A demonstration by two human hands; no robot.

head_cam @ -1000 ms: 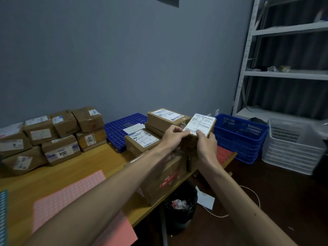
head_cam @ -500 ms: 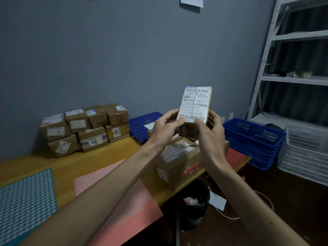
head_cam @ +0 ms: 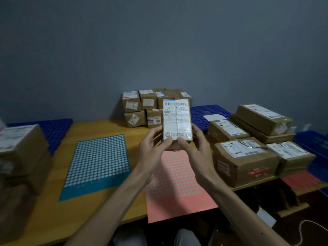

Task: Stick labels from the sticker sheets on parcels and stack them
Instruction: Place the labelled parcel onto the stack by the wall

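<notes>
A small brown parcel (head_cam: 177, 119) with a white shipping label facing me is held upright above the table, over the far end of the pink sticker sheet (head_cam: 175, 181). My left hand (head_cam: 152, 144) grips its lower left side and my right hand (head_cam: 194, 146) grips its lower right side, thumbs on the label's bottom edge. A teal sticker sheet (head_cam: 97, 162) with rows of white dots lies flat to the left. The parcel's underside is hidden by my fingers.
Stacked parcels (head_cam: 142, 107) stand against the back wall. More parcels (head_cam: 245, 157) crowd the table's right end, and a tall stack (head_cam: 19, 151) stands at the left. Blue plastic pallets (head_cam: 207, 112) lie behind. A blue crate (head_cam: 312, 139) sits at far right.
My view has swung left from the right end of the table to its middle. Both hands carried the small parcel from above the right-hand boxes to over the pink sheet, label turned toward me.
</notes>
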